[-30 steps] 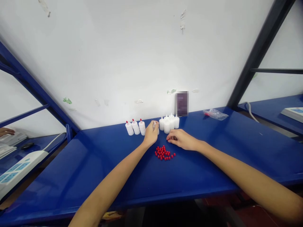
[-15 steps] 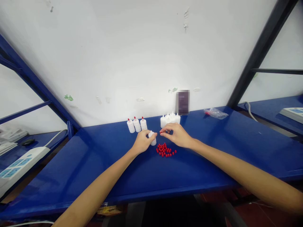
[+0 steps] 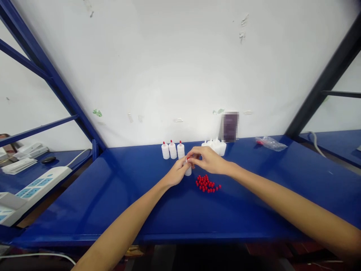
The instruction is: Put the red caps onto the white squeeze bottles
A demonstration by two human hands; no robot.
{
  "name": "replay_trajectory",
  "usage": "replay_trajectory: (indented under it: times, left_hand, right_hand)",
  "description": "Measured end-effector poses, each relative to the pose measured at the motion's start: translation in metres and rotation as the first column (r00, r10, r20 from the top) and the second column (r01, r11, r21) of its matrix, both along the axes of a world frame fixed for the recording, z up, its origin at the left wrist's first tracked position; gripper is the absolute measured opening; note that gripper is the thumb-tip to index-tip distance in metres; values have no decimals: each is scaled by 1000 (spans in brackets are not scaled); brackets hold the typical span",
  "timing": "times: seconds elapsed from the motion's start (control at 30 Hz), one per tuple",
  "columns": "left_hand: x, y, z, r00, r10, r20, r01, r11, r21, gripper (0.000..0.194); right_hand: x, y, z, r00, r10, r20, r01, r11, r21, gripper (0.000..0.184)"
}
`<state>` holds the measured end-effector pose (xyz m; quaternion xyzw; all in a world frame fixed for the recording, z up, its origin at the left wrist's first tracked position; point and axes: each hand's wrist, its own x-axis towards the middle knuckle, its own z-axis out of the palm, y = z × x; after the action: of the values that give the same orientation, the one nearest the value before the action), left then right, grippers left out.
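Note:
My left hand (image 3: 177,172) is wrapped round a white squeeze bottle (image 3: 188,172), which stands upright at the middle of the blue table. Thumb and forefinger of my right hand (image 3: 207,160) pinch a small red cap (image 3: 188,159) at the top of that bottle; fingers partly cover the contact. Just in front lies a loose pile of red caps (image 3: 205,183). Behind my left hand, three white bottles with red tips (image 3: 173,150) stand in a row. Several white bottles without red tips (image 3: 222,148) stand behind my right hand, partly hidden by it.
The blue table (image 3: 135,214) meets a white wall. A blurred dark box-like thing (image 3: 230,127) leans there, and a clear plastic bag (image 3: 271,143) with something red lies to its right. On the left are a power strip (image 3: 42,188) and a black mouse (image 3: 49,160).
My right hand has brought the red cap leftward to the top of the bottle in my left hand. The view has shifted, so everything sits farther right.

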<state>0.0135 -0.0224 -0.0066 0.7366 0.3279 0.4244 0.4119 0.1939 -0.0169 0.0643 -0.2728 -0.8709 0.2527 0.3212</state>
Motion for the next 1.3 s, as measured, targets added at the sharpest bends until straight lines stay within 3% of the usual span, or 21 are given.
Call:
replay_trajectory:
  times: [0.13,0.27,0.43,0.67,0.73,0.8,0.9,1.0,1.13,1.3]
  left_hand:
    - [5,3,-7,983,4,183,25,988,-152,32]
    - [8,-1,-5,949,46,311,10,985,-175,43]
    - [8,-6,4,944,161,288,-87,964,-253,40]
    - [9,-3,0,940,166,297,-102,970,-220,36]
    - [8,-1,-4,931,203,302,-132,962,-239,38]
    - [6,-1,-7,923,254,288,-178,948,-265,36]
    - [4,-5,-6,948,239,209,-193,957,-217,30]
    - [5,-11,0,981,167,98,-148,972,-181,29]
    - [7,-14,4,987,162,-16,-163,979,-123,32]
    - [1,-11,6,936,344,-77,-349,936,-55,43]
  right_hand:
    - [-2,0,3,999,39,4,-39,998,-49,12]
    - [-7,-1,9,996,65,63,-58,993,-107,11]
    - [-13,0,6,991,117,60,-109,987,-121,12]
    - [-12,5,0,993,114,22,-113,992,-50,16]
    - [-8,12,5,999,34,8,-33,998,-45,14]
    - [-4,21,8,988,-149,34,150,989,-16,13]
    - [-5,37,2,907,-384,173,373,923,96,14]
    - [-17,52,-16,859,-417,297,378,908,182,17]
    - [-30,66,-36,853,-411,323,392,911,123,17]
    - [-27,66,-27,890,-318,327,338,941,-6,15]
